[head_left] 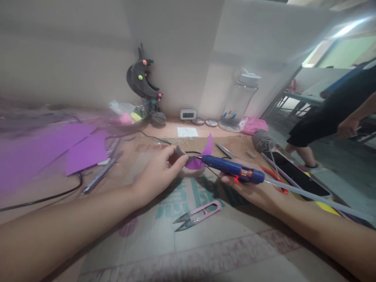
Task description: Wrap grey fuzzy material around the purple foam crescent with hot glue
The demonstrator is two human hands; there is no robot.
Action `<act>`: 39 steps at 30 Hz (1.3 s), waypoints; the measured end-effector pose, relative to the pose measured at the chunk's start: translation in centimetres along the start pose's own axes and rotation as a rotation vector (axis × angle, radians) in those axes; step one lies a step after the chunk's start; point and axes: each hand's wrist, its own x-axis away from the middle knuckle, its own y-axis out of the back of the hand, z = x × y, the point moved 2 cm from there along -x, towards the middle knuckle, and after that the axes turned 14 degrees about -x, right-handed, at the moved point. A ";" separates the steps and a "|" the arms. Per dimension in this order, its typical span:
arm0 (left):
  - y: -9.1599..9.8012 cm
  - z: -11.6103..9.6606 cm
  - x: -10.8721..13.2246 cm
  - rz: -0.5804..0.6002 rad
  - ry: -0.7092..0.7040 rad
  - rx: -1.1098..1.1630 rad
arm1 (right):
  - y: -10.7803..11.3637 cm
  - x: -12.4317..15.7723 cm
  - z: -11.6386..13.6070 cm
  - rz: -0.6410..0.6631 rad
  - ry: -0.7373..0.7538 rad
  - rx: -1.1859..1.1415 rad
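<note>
My left hand pinches a purple crescent at its grey-covered end, and its other tip curves up at the right. In my right hand is a blue hot glue gun, with a red light glowing on it and a long clear glue stick sticking out of its back. The nozzle meets the crescent beside my left fingertips; whether glue is coming out is too small to tell. Pink thread snips lie on the cardboard below my hands, blades pointing left.
Purple sheets and a pen lie at left. At right are grey yarn, a black phone and orange-handled scissors. A bottle and small clock stand behind; a dark moon ornament hangs there. A person is at far right.
</note>
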 end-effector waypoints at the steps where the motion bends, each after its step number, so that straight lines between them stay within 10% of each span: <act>1: 0.0 0.0 0.0 -0.004 -0.001 0.004 | -0.1 0.0 0.1 -0.009 0.008 -0.008; 39: 0.0 0.3 0.0 0.005 0.017 0.001 | -0.5 -0.5 0.3 -0.072 -0.022 0.038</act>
